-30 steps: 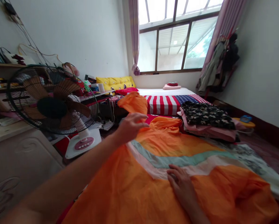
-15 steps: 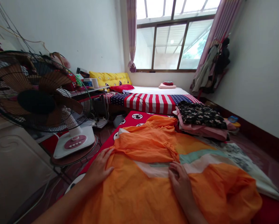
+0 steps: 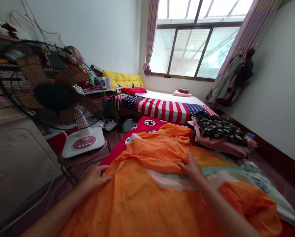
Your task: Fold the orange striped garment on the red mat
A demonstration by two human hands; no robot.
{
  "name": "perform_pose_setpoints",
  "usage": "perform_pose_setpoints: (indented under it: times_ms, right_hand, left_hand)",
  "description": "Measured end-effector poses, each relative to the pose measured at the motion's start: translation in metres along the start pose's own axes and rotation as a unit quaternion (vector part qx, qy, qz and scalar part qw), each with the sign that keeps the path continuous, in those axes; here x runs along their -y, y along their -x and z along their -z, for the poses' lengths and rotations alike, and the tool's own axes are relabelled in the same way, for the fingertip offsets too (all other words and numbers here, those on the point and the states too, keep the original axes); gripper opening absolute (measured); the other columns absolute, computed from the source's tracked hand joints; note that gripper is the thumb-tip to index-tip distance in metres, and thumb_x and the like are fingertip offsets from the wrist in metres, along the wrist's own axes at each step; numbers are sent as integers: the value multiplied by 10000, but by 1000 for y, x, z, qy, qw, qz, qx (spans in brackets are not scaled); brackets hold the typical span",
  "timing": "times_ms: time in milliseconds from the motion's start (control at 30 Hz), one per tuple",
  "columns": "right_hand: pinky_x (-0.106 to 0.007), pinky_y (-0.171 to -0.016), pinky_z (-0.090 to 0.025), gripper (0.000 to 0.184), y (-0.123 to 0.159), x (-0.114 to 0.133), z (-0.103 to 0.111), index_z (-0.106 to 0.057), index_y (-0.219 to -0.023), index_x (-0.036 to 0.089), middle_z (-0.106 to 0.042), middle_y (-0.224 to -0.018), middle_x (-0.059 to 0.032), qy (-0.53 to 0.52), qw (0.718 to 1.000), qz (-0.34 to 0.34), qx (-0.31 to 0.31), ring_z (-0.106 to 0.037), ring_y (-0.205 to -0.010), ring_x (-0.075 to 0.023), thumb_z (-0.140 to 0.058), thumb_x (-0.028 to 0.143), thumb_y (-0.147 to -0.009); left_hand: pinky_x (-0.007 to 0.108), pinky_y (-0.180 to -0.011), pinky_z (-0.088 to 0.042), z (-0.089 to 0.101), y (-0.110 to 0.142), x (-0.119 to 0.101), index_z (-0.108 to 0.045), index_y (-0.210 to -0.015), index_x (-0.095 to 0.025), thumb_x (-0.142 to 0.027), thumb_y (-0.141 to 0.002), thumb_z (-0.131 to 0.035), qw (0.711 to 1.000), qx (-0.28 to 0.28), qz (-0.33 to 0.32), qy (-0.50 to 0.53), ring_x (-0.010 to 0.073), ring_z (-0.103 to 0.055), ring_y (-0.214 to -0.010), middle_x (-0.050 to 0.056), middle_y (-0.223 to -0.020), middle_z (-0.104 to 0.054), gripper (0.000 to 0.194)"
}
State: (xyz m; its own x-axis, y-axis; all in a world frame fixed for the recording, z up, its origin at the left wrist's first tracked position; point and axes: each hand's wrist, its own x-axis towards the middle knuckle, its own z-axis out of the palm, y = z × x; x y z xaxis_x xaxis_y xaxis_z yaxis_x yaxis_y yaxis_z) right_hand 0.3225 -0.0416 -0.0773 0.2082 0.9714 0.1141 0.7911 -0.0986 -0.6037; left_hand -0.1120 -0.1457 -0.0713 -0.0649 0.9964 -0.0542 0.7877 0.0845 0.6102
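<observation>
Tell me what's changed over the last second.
The orange flap, raised in the air a second ago, now lies folded across the orange garment. The left hand has come down to the garment's left edge; the right hand has moved forward to the flap's edge. The fan and black floral cloth stayed put.

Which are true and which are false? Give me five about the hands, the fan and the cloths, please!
1. The right hand is at the orange cloth. True.
2. The left hand is on the fan. False: it is at the edge of the orange cloth.
3. The fan stands on the floor. False: it stands on a round stool.
4. A black flowered cloth lies on top of pink cloth. True.
5. The striped cloth is green and yellow. False: its stripes are red and white.
</observation>
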Motion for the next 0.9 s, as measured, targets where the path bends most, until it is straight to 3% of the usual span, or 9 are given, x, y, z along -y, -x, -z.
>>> perform_pose_setpoints:
  times_ms: [100, 167, 267, 433, 533, 600, 667, 800, 900]
  right_hand:
    - [-441, -903, -459, 435, -4, 10, 5, -653, -949, 166, -704, -949, -91, -34, 998, -22, 56, -605, -1040, -349, -770, 277, -545]
    - [-403, -777, -512, 270, -6, 18, 16, -654, -750, 163, -704, -752, -74, -75, 992, -32, 98, -658, -874, -326, -773, 299, -548]
    - [-333, -678, -547, 269, -8, 29, 40, -654, -808, 175, -718, -761, -63, -174, 976, -33, 125, -686, -789, -259, -687, 403, -670]
    - [-278, -675, -571, 344, 3, 32, 76, -632, -866, 213, -721, -771, -19, -480, 863, -128, 88, -695, -742, -205, -764, 251, -551]
    - [-264, -693, -570, 398, 14, 33, 86, -659, -883, 208, -722, -786, -6, -403, 887, -95, 204, -691, -751, -193, -829, 241, -525]
    - [-246, -627, -558, 352, 17, 41, 90, -673, -778, 179, -703, -695, -2, -275, 917, -53, 285, -675, -687, -188, -868, 244, -492]
    - [-237, -544, -536, 303, 15, 57, 93, -652, -656, 161, -669, -589, -7, -190, 925, -47, 325, -650, -600, -182, -882, 243, -478]
    - [-271, -641, -577, 272, 0, 93, 97, -672, -812, 173, -725, -721, -44, -353, 892, -65, 274, -691, -679, -196, -815, 255, -596]
    - [-259, -679, -584, 305, -5, 111, 88, -657, -848, 178, -732, -751, -38, -426, 875, -63, 220, -698, -679, -180, -763, 135, -565]
  left_hand:
    - [290, -756, -463, 0, 2, -6, -734, -900, -193, -340, -664, -587, 999, 18, -28, -14, 270, -658, -862, 37, -871, -740, 314]
    - [296, -766, -461, 0, 1, -9, -728, -929, -181, -312, -670, -569, 999, 17, -27, -24, 274, -660, -882, 46, -913, -742, 332]
    - [289, -785, -457, -1, 3, -14, -706, -1022, -170, -285, -677, -553, 999, 10, -32, -23, 266, -657, -930, 54, -1003, -734, 395]
    - [276, -716, -444, -4, 9, -21, -685, -1114, -175, -269, -685, -545, 997, 37, -54, -37, 233, -661, -814, 42, -928, -741, 461]
    - [274, -711, -427, -6, 8, -22, -715, -1051, -185, -260, -696, -531, 996, 49, -63, -49, 230, -656, -818, 40, -917, -742, 407]
    - [268, -720, -416, -6, 5, -23, -729, -992, -185, -260, -708, -523, 995, 39, -72, -47, 229, -652, -843, 41, -930, -741, 359]
    - [260, -696, -400, -5, 0, -24, -735, -927, -185, -260, -723, -509, 995, 32, -79, -51, 220, -647, -817, 37, -885, -739, 313]
    - [256, -623, -343, -5, -5, -24, -689, -736, -170, -274, -776, -463, 993, 17, -74, -86, 199, -618, -720, 37, -738, -699, 252]
    - [254, -614, -316, -7, -6, -23, -622, -688, -168, -301, -813, -444, 994, 0, -64, -92, 190, -601, -705, 34, -707, -667, 255]
